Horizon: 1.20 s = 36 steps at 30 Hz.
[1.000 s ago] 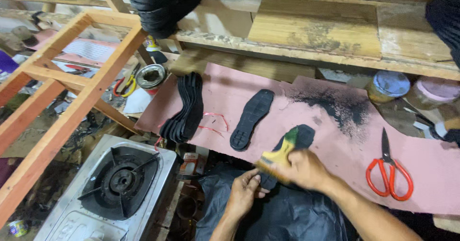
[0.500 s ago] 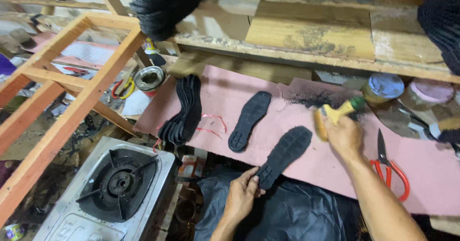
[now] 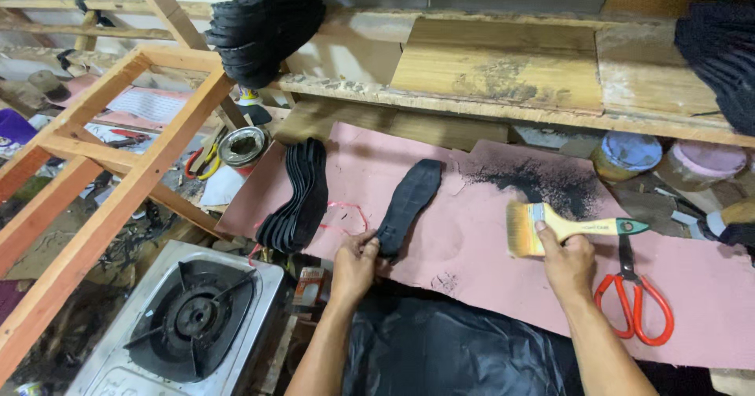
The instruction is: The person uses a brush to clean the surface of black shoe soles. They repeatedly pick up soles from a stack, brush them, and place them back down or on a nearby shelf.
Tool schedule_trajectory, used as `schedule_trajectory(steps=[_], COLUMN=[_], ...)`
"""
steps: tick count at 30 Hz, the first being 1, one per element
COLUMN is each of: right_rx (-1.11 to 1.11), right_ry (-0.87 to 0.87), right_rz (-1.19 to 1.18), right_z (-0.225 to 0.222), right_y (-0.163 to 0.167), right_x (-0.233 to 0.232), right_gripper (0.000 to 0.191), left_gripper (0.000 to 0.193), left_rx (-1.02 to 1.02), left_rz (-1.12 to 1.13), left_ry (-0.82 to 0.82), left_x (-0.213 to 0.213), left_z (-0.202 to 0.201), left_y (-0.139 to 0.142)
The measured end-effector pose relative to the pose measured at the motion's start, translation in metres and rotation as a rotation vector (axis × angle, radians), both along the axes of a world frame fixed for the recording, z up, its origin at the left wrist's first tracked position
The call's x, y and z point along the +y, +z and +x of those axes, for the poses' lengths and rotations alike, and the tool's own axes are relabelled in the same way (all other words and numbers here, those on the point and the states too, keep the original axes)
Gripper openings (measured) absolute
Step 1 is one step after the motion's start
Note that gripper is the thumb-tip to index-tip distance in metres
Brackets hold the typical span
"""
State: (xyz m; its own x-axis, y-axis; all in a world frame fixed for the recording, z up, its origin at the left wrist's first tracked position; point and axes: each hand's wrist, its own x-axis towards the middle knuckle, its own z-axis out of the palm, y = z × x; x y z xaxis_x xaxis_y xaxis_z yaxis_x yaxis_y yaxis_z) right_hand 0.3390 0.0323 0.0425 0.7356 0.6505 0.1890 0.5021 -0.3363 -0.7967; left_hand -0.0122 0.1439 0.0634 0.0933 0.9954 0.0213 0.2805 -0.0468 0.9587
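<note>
My left hand [image 3: 355,266] pinches the near end of a black insole [image 3: 409,206] that lies flat on the pink sheet [image 3: 472,246] covering the worktop, its far end pointing away from me. It looks thin, light and floppy, so I judge it would bend if lifted by one tip; the end by my fingers is the handy place to take it, with thumb on top and fingers under the edge. My right hand [image 3: 568,262] is closed around the yellow handle of a flat paintbrush [image 3: 562,228], bristles pointing left and held just above the sheet, near a black smudged patch [image 3: 543,182]. The brush seems stiff and light, easy to steer from the handle. Both forearms reach forward from the near edge, left wrist straight, right wrist turned slightly inward. A stack of black insoles [image 3: 297,199] lies to the left of the single one, red-handled scissors [image 3: 635,302] just right of my right hand, and a gas burner [image 3: 193,317] sits below at left
</note>
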Motion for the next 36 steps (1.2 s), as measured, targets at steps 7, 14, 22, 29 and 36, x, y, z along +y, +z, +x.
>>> schedule_trajectory(steps=[7, 14, 22, 29, 36], right_rx=[0.038, -0.009, 0.011, 0.041, 0.106], right_ry=[0.033, 0.031, -0.029, -0.024, -0.082], right_rz=[0.083, 0.013, -0.116, -0.069, -0.218], right_z=[0.000, 0.002, 0.002, -0.005, -0.008], right_y=[-0.006, -0.006, -0.012, -0.003, 0.004], right_x=[-0.001, -0.002, 0.001, 0.002, 0.004], right_gripper=[0.043, 0.044, 0.049, 0.049, 0.057], left_gripper=[0.066, 0.052, 0.041, 0.057, 0.040], left_rx=[0.581, 0.441, 0.804, 1.363, 1.558], left_rz=[0.282, 0.263, 0.527, 0.606, 0.535], left_ry=[-0.049, -0.004, 0.014, -0.094, -0.179], left_x=[-0.027, -0.022, 0.086, 0.158, 0.174], left_z=[0.011, -0.002, -0.033, -0.019, -0.004], left_y=[0.030, 0.042, 0.068, 0.099, 0.096])
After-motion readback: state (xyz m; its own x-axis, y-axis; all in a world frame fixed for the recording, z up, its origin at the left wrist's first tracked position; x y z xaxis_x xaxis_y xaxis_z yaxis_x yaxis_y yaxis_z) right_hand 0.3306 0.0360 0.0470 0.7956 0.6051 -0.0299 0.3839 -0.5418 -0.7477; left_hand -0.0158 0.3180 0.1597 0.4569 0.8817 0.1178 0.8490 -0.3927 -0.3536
